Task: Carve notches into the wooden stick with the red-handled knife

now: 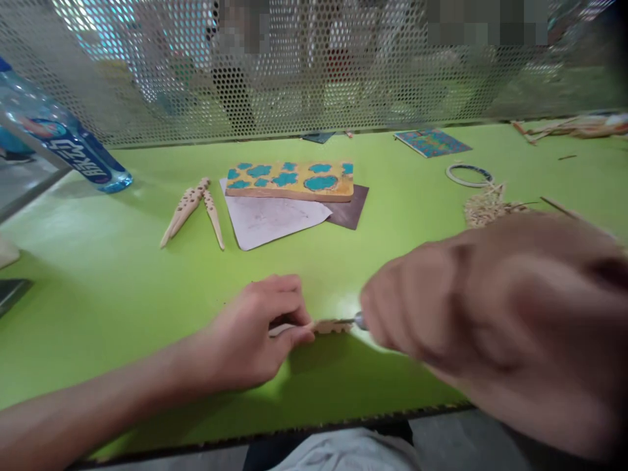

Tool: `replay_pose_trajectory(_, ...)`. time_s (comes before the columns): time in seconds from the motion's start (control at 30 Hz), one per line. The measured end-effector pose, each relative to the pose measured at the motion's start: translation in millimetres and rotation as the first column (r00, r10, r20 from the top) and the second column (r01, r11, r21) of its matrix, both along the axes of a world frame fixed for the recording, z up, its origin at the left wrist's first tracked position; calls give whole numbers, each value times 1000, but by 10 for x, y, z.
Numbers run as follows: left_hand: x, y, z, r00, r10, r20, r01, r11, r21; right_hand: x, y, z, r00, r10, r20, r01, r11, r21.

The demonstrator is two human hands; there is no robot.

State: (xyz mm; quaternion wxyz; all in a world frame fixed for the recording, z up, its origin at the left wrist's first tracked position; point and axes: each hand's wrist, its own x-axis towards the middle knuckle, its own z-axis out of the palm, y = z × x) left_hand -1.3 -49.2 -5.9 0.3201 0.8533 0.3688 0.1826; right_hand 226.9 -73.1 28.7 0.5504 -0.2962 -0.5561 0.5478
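Glossy green tabletop point(122, 288), perforated metal screen point(294, 98) behind. Left hand point(260, 320) pinches pale notched wooden strip point(328, 326) near dark chipped front edge point(275, 430); right hand point(441, 301), fingers curled, grips grey metal-shafted tool point(360, 320) at strip's right end. Tabletop open between strip and white paper point(265, 222).

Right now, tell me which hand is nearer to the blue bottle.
Left. The left hand, pinching a carved piece, is to the right of the blue bottle; the right hand, gripping a tool, is even farther right.
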Motion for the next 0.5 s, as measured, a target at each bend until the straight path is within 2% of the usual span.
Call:
replay_pose_trajectory(0.03,-3,-5,1,1000,1,-13,-1,1000,11,-74,6,75,1000,4,28,-3,998,-57)
replay_pose_trajectory(0.1,-13,-15,6,999,-10,-40,12,999,33,-223,37,152,999,33,-23,-34,996,-87)
replay_pose_trajectory(0.2,-27,-20,4,997,-29,-66,33,998,59,-331,90,114,996,61,-71,-68,994,-92)
replay_pose_trajectory(0.33,-26,-11,-11,996,-27,-83,31,999,43,-292,95,42,1000,21,-12,-22,998,-67)
replay_pose_trajectory(0.5,-9,6,-3,996,-24,-84,27,999,32,-254,70,57,1000,0,16,1,998,-61)
